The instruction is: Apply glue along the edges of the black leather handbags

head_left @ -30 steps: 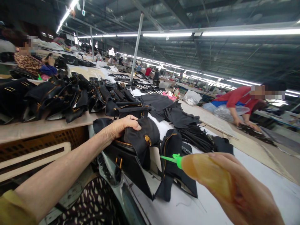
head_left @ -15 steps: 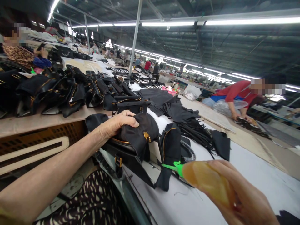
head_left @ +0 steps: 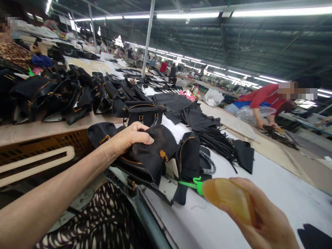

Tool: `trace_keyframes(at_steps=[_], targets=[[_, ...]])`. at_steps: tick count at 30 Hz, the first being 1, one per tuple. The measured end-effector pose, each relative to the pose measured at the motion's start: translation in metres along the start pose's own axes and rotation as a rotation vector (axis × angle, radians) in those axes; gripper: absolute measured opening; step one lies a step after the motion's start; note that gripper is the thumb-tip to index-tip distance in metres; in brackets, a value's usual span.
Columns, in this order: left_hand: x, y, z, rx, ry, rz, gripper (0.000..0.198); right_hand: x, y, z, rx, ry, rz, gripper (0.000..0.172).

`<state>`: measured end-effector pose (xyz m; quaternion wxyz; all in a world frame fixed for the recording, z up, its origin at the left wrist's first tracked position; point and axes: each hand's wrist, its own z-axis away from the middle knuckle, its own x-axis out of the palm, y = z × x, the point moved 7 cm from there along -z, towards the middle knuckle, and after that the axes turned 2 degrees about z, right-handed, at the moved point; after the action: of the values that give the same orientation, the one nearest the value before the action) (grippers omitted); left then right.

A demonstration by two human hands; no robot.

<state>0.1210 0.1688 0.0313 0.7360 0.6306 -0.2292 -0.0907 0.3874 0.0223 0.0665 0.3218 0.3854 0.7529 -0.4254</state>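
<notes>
Two hands in view, both occupied. Left hand (head_left: 132,138): grasping one black bag (head_left: 158,140), thumb on top of the fabric, other fingers mostly hidden. Right hand (head_left: 267,211): wrapped round one amber bottle (head_left: 225,197), thumb along its upper side. Bottle has one green nozzle (head_left: 190,185) pointing left at the bag; tip sits by the pale lining (head_left: 167,185) at the bag's open end, can't tell if it touches. Bag is at the near table edge, tilted, one gold tab (head_left: 163,154) showing at the zip end. Two more bags close by: one rear bag (head_left: 145,112) just behind, two gold buckles visible, and one side bag (head_left: 190,159) right of the held one, one gold zip. Far more in the pile (head_left: 77,93) at left; they overlap, no reliable count. One heap of black strips (head_left: 219,147) beyond, too many to count. Two loose black pieces: piece one (head_left: 243,155) at the heap's right end, piece two (head_left: 313,235) in the lower right corner. One crate (head_left: 77,140) and one slotted frame (head_left: 70,154) below the table at left. Two nearer co-workers: one red-sleeved person (head_left: 268,95) at right, one seated person (head_left: 15,53) at left edge, partly cut off.
</notes>
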Motion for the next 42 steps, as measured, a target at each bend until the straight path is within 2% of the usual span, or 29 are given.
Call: trace_keyframes(at_steps=[4,11,16,20,24,31,38,42], targets=[[0.004,-0.004,0.009,0.031,-0.034,-0.007,0.009,0.003,0.013,0.009,0.125,0.08,-0.012,0.03],[0.012,-0.011,0.025,0.031,-0.023,-0.072,0.011,0.012,0.03,0.026,0.377,0.162,-0.058,0.036],[0.014,-0.015,0.032,0.016,-0.037,-0.049,0.01,0.017,0.036,0.029,0.333,0.161,-0.091,0.035],[0.013,-0.017,0.037,0.021,-0.02,-0.055,0.011,0.018,0.035,0.033,0.475,0.176,-0.109,0.035],[0.013,-0.02,0.042,0.034,-0.004,-0.08,0.013,0.022,0.029,0.034,0.541,0.176,-0.163,0.039],[0.013,-0.026,0.049,0.067,0.009,-0.109,0.019,0.028,0.037,0.042,0.543,0.133,-0.227,0.037],[0.01,-0.031,0.054,0.109,0.022,-0.124,0.02,0.031,0.028,0.05,0.565,0.133,-0.282,0.031],[0.007,-0.033,0.058,0.157,0.035,-0.166,0.021,0.029,0.034,0.049,0.521,0.128,-0.23,0.034]])
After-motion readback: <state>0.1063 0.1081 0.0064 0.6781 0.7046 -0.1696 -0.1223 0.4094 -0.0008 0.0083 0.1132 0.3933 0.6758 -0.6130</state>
